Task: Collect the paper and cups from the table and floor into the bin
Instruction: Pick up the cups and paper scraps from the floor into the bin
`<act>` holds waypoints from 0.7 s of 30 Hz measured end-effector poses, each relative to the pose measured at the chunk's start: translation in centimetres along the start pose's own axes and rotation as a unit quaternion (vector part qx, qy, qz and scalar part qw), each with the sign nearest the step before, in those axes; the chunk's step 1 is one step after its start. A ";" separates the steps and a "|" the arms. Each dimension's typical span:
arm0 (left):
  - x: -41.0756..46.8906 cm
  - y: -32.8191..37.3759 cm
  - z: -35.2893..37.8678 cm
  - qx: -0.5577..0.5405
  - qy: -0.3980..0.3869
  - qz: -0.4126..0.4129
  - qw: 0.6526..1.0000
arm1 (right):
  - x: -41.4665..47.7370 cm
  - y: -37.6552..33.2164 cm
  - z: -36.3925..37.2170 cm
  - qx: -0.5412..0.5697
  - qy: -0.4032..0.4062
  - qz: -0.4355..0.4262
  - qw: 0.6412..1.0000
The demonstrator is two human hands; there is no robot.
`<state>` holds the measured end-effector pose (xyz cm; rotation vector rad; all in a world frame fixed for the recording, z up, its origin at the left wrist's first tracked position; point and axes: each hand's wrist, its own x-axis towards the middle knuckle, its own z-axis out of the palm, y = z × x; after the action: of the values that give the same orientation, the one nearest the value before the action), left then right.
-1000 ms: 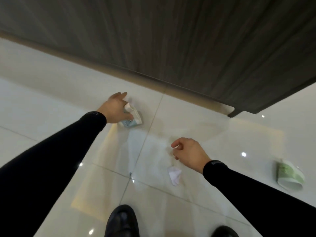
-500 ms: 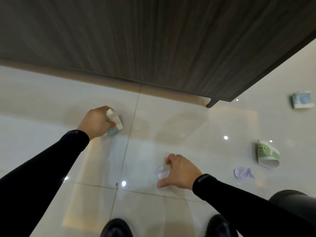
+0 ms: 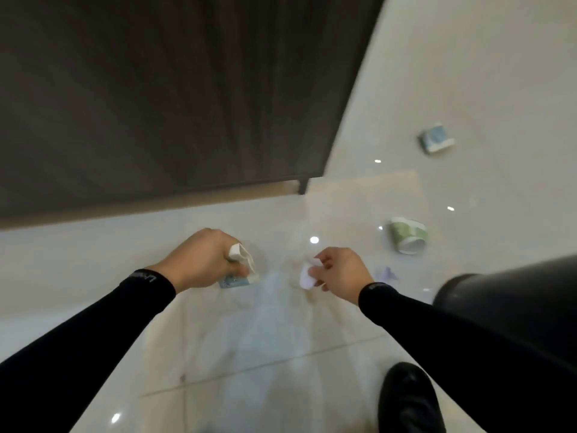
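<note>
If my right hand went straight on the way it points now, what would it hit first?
Probably the crushed white-and-blue paper cup gripped in the left hand; the right hand, pinching crumpled white paper, points leftward at it. Depth is unclear.

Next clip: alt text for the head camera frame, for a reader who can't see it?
A person's left hand grips a crushed blue-printed paper cup and the right hand pinches a white paper scrap, both over a glossy tiled floor. A green cup, a blue cup and a lilac paper scrap lie to the right, near a dark round bin.
</note>
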<state>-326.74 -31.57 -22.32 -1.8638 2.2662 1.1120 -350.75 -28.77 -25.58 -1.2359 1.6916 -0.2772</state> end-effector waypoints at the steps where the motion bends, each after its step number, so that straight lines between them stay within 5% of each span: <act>1: 0.9 2.0 0.5 0.016 -0.022 0.036 0.999 | -0.3 0.8 -1.3 0.010 0.019 0.013 1.000; 8: 5.0 10.6 4.7 0.027 -0.077 0.121 0.989 | -1.0 7.0 -6.5 0.010 0.174 0.103 0.979; 16: 5.9 10.1 5.7 0.016 -0.065 0.113 0.991 | 0.9 9.5 -5.1 -0.048 0.126 0.131 0.982; 21: 5.8 10.1 4.6 -0.007 -0.025 0.091 0.996 | 0.8 7.0 -6.5 -0.026 0.181 0.077 0.980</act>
<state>-339.06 -33.75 -23.11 -1.6411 2.4451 1.1839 -360.16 -28.52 -27.47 -1.1340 2.1076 -0.3832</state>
